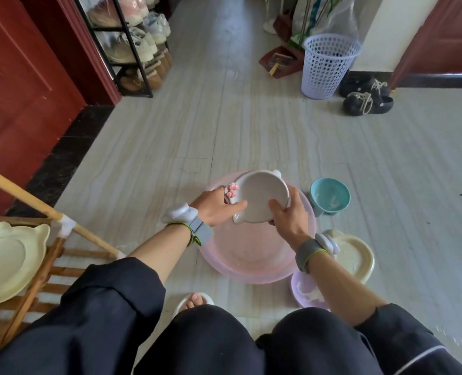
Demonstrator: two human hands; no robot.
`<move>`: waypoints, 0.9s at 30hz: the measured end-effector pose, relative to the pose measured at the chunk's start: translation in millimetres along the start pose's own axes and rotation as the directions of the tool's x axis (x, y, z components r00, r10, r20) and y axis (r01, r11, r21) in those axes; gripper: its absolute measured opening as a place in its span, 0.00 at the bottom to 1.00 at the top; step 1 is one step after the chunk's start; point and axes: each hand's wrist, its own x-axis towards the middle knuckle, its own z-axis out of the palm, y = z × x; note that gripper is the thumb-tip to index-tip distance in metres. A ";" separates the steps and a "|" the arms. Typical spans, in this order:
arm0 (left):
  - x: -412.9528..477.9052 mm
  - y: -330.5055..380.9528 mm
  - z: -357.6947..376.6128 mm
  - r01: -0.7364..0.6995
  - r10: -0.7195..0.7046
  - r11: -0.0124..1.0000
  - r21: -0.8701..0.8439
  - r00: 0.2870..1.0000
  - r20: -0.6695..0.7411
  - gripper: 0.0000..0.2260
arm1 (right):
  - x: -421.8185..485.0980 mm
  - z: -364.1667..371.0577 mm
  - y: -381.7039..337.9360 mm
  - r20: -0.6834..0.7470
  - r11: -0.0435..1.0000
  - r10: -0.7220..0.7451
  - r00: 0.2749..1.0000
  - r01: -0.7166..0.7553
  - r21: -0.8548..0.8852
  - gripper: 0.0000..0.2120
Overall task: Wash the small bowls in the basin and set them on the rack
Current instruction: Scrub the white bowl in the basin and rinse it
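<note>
A white cat-shaped bowl point(262, 196) with a pink bow is held tilted above the pink basin point(254, 255) on the floor. My left hand point(216, 205) grips its left rim by the bow, thumb on the inside. My right hand point(288, 216) grips the right rim, fingers curled over the edge. A teal bowl point(330, 197), a cream bowl point(355, 257) and a purple bowl point(307, 292), all smeared with white residue, sit on the floor to the basin's right. The wooden rack point(48, 255) stands at the left with a pale yellow eared plate point(7, 261) on it.
A lavender mesh bin point(328, 64) and dark shoes point(367, 96) stand at the far right. A shoe rack point(132, 44) and red doors line the left. My knees and a slippered foot point(194, 300) are just below the basin.
</note>
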 end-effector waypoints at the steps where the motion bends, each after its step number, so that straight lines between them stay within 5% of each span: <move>1: 1.4 0.7 2.9 0.038 -0.036 0.999 -0.033 0.998 0.054 0.21 | -1.8 0.0 -1.8 -0.002 0.999 -0.008 1.000 0.008 0.035 0.16; 6: 0.7 4.5 5.4 0.113 -0.090 0.966 -0.233 0.990 0.104 0.21 | -7.0 0.3 -13.2 0.000 0.987 -0.035 0.999 0.035 0.158 0.18; 11: 1.0 17.2 1.0 -0.029 0.015 0.997 -0.067 0.982 -0.190 0.17 | -0.1 -11.8 -24.4 0.012 0.999 -0.007 1.000 0.008 -0.036 0.15; 14: 2.6 15.2 -0.1 -0.111 0.177 0.975 0.193 0.913 -0.369 0.17 | 7.1 -16.2 -25.4 -0.013 0.989 -0.020 1.000 0.017 -0.148 0.13; 18: 1.7 14.9 -4.7 -0.248 0.479 0.845 0.475 0.746 -0.463 0.08 | 2.5 -19.6 -28.3 -0.015 0.854 -0.077 0.997 0.058 -0.517 0.17; 27: -18.7 28.6 -17.6 -0.279 0.564 0.813 0.511 0.597 -0.571 0.19 | -12.6 -28.2 -49.9 -0.016 0.788 -0.128 0.992 0.092 -0.609 0.08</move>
